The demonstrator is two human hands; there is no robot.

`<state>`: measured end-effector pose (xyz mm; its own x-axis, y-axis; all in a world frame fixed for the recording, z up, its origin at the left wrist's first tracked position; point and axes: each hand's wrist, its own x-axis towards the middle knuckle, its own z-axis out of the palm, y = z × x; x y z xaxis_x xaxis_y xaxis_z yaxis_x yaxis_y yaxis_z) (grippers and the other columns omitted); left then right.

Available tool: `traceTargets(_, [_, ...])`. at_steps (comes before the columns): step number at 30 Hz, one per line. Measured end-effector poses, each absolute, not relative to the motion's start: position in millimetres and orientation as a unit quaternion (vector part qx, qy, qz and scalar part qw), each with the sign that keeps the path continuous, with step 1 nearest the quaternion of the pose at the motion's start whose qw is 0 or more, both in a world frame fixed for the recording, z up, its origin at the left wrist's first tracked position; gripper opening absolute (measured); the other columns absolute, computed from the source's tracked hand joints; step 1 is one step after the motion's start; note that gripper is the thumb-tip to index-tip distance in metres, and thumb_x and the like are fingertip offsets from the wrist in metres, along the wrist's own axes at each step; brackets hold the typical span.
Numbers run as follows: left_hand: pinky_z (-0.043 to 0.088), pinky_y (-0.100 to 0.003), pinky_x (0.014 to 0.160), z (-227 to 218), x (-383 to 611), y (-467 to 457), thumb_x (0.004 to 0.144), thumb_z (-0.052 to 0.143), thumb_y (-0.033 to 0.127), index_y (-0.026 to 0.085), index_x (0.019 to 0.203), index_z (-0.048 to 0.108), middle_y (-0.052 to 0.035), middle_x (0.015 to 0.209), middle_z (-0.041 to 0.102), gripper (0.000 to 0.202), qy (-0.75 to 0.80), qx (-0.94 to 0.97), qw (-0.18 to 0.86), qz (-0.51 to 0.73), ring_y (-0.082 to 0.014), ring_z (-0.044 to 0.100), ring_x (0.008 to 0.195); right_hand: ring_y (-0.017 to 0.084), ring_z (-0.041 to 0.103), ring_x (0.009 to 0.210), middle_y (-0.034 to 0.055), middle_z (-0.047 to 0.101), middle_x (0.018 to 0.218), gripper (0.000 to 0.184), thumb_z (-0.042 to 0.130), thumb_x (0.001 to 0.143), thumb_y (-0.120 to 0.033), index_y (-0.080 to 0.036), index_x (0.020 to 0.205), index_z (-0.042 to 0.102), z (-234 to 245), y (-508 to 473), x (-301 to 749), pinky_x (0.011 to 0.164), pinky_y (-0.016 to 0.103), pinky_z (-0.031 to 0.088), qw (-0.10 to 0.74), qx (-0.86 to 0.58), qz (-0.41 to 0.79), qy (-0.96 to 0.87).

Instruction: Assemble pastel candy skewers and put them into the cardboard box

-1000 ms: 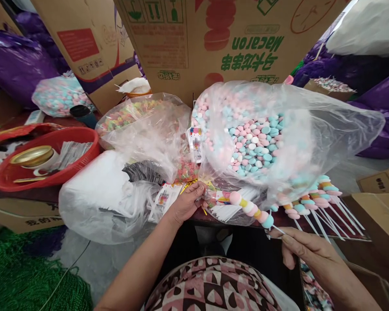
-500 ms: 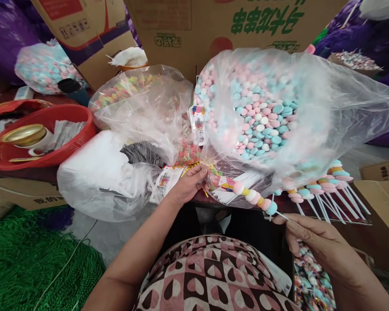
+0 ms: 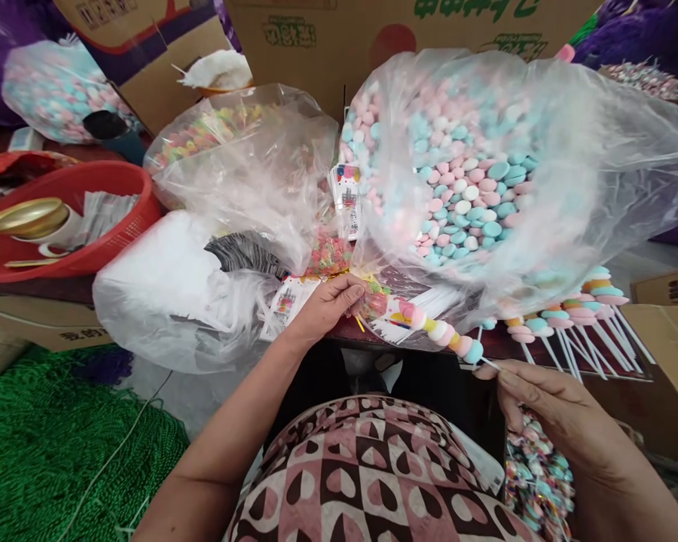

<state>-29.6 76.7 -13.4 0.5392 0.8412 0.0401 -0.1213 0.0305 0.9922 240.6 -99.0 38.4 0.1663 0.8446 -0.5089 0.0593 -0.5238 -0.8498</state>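
A marshmallow skewer (image 3: 444,331) in pink, white, yellow and blue slants between my two hands. Its white stick (image 3: 487,363) is pinched in the fingers of my right hand (image 3: 548,399). At the upper end, my left hand (image 3: 336,301) is closed on what looks like the gathered end of its clear wrapper. A yellow-gold strip (image 3: 360,324) pokes out below the left fingers. Red and green gummy candy (image 3: 376,301) and a colourful printed label (image 3: 398,307) show beside those fingers; the exact grip is partly hidden.
A big clear bag of marshmallows (image 3: 468,196) stands behind the skewer, a bag of gummies (image 3: 220,135) to its left. Finished-looking skewers (image 3: 576,309) lie at the table's right edge. White sticks (image 3: 435,301), a white plastic bag (image 3: 152,286) and a red basket (image 3: 129,218) are around.
The view has tilted and shifted slightly, so the bags and boxes sit higher in the picture. Both hands keep their hold on the skewer and its upper end, with little movement.
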Motion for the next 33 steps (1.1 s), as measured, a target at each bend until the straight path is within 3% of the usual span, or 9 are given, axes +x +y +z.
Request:
traceTargets(7, [0.041, -0.023, 0.061, -4.8, -28.7, 74.7, 0.087, 0.063, 0.041, 0.016, 0.084, 0.064, 0.0015, 0.075, 0.055, 0.025, 0.305, 0.625, 0.616, 0.370, -0.0084, 0.050, 0.062, 0.013, 0.049, 0.052, 0.0006, 0.059, 0.052, 0.040, 0.078, 0.067, -0.055, -0.020, 0.086, 0.079, 34.7, -96.6, 237.2, 0.051, 0.026, 0.040, 0.369, -0.703, 0.499, -0.346])
traceTargets(13, [0.045, -0.023, 0.053, -4.0, -24.5, 70.7, 0.085, 0.064, 0.046, 0.017, 0.086, 0.062, 0.0028, 0.060, 0.059, 0.029, 0.321, 0.562, 0.664, 0.374, -0.0101, 0.056, 0.052, 0.016, 0.053, 0.054, 0.0025, 0.062, 0.054, 0.036, 0.072, 0.077, -0.052, -0.020, 0.093, 0.079, 22.0, -97.7, 238.2, 0.058, 0.031, 0.043, 0.401, -0.675, 0.501, -0.363])
traceTargets(19, [0.045, -0.023, 0.054, -2.4, -20.9, 70.3, 0.081, 0.069, 0.047, 0.017, 0.082, 0.063, 0.0032, 0.065, 0.058, 0.030, 0.339, 0.549, 0.644, 0.412, -0.0092, 0.054, 0.053, 0.016, 0.056, 0.053, 0.0035, 0.063, 0.055, 0.031, 0.071, 0.079, -0.048, -0.021, 0.090, 0.079, 11.2, -98.4, 239.8, 0.056, 0.030, 0.045, 0.417, -0.645, 0.514, -0.383])
traceTargets(26, [0.045, -0.026, 0.068, 9.9, -22.6, 63.6, 0.088, 0.062, 0.039, 0.019, 0.081, 0.065, -0.0006, 0.075, 0.060, 0.022, 0.328, 0.628, 0.573, 0.412, -0.0119, 0.054, 0.067, 0.015, 0.057, 0.052, 0.0031, 0.066, 0.060, 0.030, 0.075, 0.076, -0.046, -0.020, 0.092, 0.079, 0.0, -95.7, 234.7, 0.053, 0.029, 0.048, 0.425, -0.638, 0.510, -0.390])
traceTargets(30, [0.043, -0.027, 0.067, 17.4, -21.4, 58.5, 0.087, 0.062, 0.039, 0.020, 0.079, 0.066, -0.0007, 0.074, 0.059, 0.021, 0.334, 0.633, 0.544, 0.438, -0.0121, 0.053, 0.064, 0.013, 0.054, 0.050, 0.0003, 0.062, 0.053, 0.031, 0.075, 0.076, -0.048, -0.023, 0.092, 0.079, -3.7, -92.0, 225.6, 0.053, 0.027, 0.046, 0.474, -0.632, 0.497, -0.359])
traceTargets(33, [0.044, -0.027, 0.072, 22.6, -21.3, 55.8, 0.087, 0.064, 0.038, 0.020, 0.081, 0.068, -0.0019, 0.077, 0.061, 0.019, 0.341, 0.625, 0.548, 0.440, -0.0133, 0.054, 0.070, 0.014, 0.052, 0.048, 0.0001, 0.060, 0.049, 0.033, 0.074, 0.075, -0.051, -0.021, 0.089, 0.079, -3.0, -88.9, 216.6, 0.054, 0.030, 0.045, 0.448, -0.619, 0.533, -0.363])
